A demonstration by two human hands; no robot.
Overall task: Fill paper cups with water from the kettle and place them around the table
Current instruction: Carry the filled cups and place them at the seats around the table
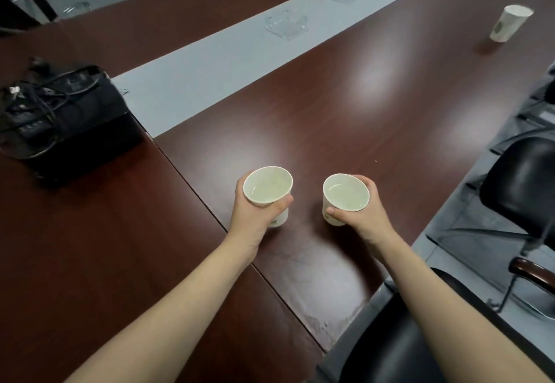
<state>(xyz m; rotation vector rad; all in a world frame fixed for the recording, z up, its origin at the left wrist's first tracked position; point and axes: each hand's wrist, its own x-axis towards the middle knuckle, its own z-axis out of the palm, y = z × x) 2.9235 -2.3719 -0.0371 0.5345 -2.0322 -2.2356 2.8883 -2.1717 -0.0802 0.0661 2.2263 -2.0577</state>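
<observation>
**While the left hand (255, 217) and right hand (360, 217) each carry water, the empty places lie rightward**

Since both hands are occupied, everything depends on where the cups go from here. The left hand's fingers are wrapped round the left cup (267, 186), thumb across its near wall. The right hand is curled the same way round the right cup (345, 193). Both cups stand upright, mouths up, with water showing inside. They are side by side over the near part of the table (330, 97). I cannot tell whether their bases touch the wood.

A third cup (510, 26) is already set down well ahead and to the right, along the table's right-hand edge. That is the right hand's side, and to my eye the right cup has the shorter way to that edge.

By my count there are three paper cups, two glass dishes (286, 25) on the pale centre strip, and two seats: a black chair (522, 184) and a nearer chair (405, 346). A black case (69, 118) sits at the left. No kettle is in view.
</observation>
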